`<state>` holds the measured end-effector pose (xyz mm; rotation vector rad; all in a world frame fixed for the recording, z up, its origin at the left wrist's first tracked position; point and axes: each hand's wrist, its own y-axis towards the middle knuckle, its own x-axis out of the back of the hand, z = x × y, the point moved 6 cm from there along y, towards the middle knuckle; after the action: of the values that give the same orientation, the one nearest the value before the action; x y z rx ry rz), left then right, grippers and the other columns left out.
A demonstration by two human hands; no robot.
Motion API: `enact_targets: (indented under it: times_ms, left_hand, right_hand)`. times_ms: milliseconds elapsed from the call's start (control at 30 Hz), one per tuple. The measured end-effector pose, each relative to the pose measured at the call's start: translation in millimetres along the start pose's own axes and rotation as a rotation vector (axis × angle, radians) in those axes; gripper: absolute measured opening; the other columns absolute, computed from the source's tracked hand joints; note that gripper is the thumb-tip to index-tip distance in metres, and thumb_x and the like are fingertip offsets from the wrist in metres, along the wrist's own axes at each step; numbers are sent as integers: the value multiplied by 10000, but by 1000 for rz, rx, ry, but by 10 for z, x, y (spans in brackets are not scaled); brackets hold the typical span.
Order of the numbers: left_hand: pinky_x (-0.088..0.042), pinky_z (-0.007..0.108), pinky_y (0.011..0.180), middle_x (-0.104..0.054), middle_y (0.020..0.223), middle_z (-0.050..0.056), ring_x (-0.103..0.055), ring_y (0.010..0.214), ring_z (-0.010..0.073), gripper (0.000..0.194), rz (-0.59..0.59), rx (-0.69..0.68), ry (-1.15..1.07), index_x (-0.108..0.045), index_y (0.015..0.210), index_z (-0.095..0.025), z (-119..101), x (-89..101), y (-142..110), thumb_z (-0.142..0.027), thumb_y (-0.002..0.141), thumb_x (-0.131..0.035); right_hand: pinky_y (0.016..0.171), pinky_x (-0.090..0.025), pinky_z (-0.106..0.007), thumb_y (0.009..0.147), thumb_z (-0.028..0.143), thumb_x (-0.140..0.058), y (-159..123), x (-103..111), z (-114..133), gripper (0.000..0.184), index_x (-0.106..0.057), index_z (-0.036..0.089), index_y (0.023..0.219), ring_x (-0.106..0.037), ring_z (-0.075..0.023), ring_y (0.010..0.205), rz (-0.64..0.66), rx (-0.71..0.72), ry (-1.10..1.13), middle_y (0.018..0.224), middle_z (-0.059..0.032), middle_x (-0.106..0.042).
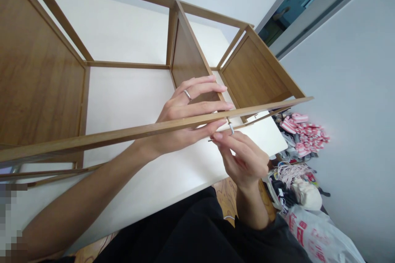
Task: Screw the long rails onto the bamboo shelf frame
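Observation:
A brown wooden shelf frame [132, 131] with solid panels lies across the view. My left hand [182, 111] reaches in behind its front rail, a ring on one finger. Its fingers lie long over the edge of the middle panel [193, 55], with the thumb below the rail, holding the frame near that joint. Beneath the rail, my right hand [243, 156] is closed in a pinch on a thin metal rod that looks like a hex key [210, 140]. A small silver metal piece [231, 126], perhaps a bolt, shows just under the rail by the right fingertips.
The frame stands on a white table [191, 164] against a pale wall. An end panel [256, 70] rises at the right, another wide panel [40, 70] at the left. Striped cloth [305, 131], cords and a plastic bag [321, 234] are heaped right of the table.

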<state>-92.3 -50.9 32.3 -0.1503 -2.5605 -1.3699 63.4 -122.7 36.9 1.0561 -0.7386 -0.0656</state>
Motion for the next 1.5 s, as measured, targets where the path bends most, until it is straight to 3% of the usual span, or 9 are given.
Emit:
enact_targets:
  times_ms: [233, 400, 800, 967, 1067, 1200, 1300, 1400, 1500]
  left_hand:
    - [-506, 580, 1181, -721, 1331, 46, -588, 1389, 298, 262, 11, -59, 16, -760, 1216, -321, 6, 6, -16, -328, 955, -741]
    - [-508, 588, 1180, -702, 1369, 72, -564, 1418, 299, 301, 32, -122, 73, -716, 1294, -289, -16, 5, -35, -350, 1026, -592]
    - [-542, 539, 1178, -720, 1381, 65, -597, 1413, 291, 364, 44, -196, 89, -639, 1389, -281, 18, 58, -17, -361, 1034, -619]
    - [-562, 538, 1162, -730, 1366, 61, -610, 1399, 283, 330, 43, -193, 130, -652, 1352, -268, -17, 38, -8, -336, 1031, -625]
    - [-567, 533, 1153, -729, 1366, 64, -616, 1391, 284, 330, 40, -200, 138, -644, 1351, -259, -25, 40, -5, -310, 1026, -616]
    - [-554, 531, 1164, -727, 1368, 70, -609, 1398, 280, 336, 39, -201, 132, -635, 1355, -253, -23, 41, -7, -298, 1023, -607]
    - [-555, 527, 1161, -725, 1372, 67, -610, 1396, 274, 337, 40, -201, 139, -633, 1358, -255, -25, 40, -11, -297, 1027, -590]
    - [-551, 522, 1161, -722, 1379, 62, -610, 1395, 276, 345, 40, -198, 146, -631, 1366, -261, -23, 41, -12, -303, 1027, -589]
    - [-539, 525, 1166, -722, 1375, 69, -613, 1390, 284, 352, 41, -208, 143, -633, 1369, -253, -22, 42, -13, -300, 1021, -598]
  right_hand:
    - [806, -690, -296, 841, 119, -860, 2, -21, 29, 553, -670, 178, 1357, -793, -190, 901, 10, 134, -88, 1049, -71, -819]
    - [746, -683, -309, 812, 143, -888, 7, -7, 49, 588, -671, 173, 1357, -790, -204, 839, -15, 157, -133, 985, -63, -821]
    - [481, -503, -265, 921, 196, -796, 239, 30, 190, 255, -720, 180, 1164, -617, -131, 498, -152, 192, -245, 628, 25, -692]
    - [489, -465, -280, 911, 192, -795, 359, 129, 240, 71, -757, 225, 960, -537, -114, 458, -242, 65, -458, 569, 42, -627]
    - [488, -483, -295, 920, 150, -758, 389, 177, 195, 98, -754, 245, 943, -560, -127, 481, -310, -32, -420, 625, 29, -642]
    - [451, -536, -272, 972, 139, -675, 380, 191, 40, 188, -710, 260, 1112, -637, -108, 516, -403, -156, -222, 915, -17, -733]
    - [432, -554, -234, 990, 172, -680, 327, 182, -73, 170, -680, 270, 1129, -662, -97, 513, -441, -205, -75, 876, 10, -710]
    - [548, -646, -280, 981, 195, -715, 226, 172, -143, 233, -675, 284, 1193, -741, -148, 622, -408, -212, -16, 829, 16, -726]
    - [686, -699, -353, 949, 195, -760, 94, 170, -175, 412, -640, 287, 1332, -792, -198, 788, -347, -188, 26, 1043, -45, -790]
